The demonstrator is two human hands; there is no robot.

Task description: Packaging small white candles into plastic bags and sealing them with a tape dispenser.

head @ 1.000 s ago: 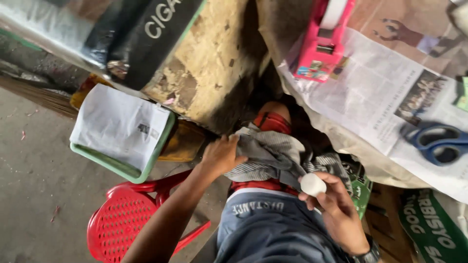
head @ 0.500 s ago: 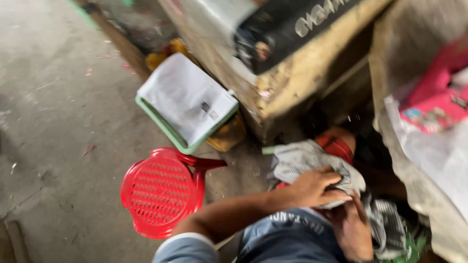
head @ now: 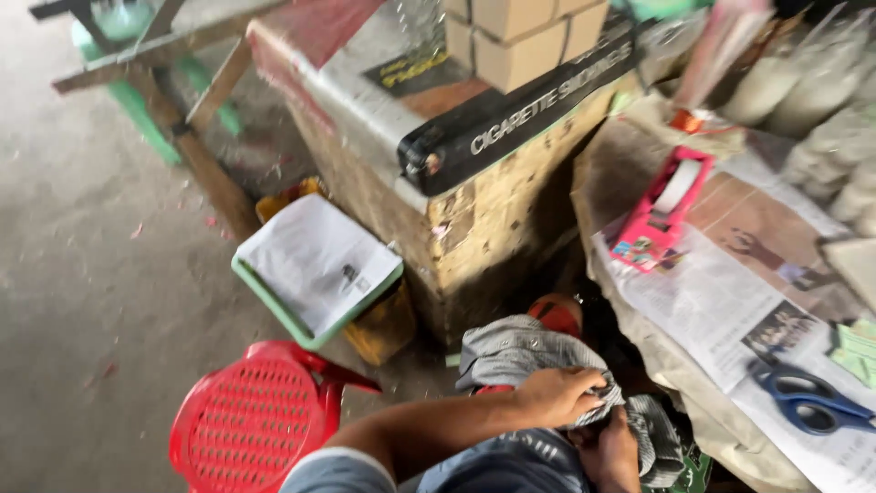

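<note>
Grey striped cloth, bunched on the lap below the counter: left hand fingers curled over it, pinning it steady; right hand beneath, grip indiscernible; blue scissors parked within reach.

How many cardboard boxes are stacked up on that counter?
3 show: one cardboard box at the front of the counter, another on top of it, and a third to the left. The frame edge may hide more.
</note>
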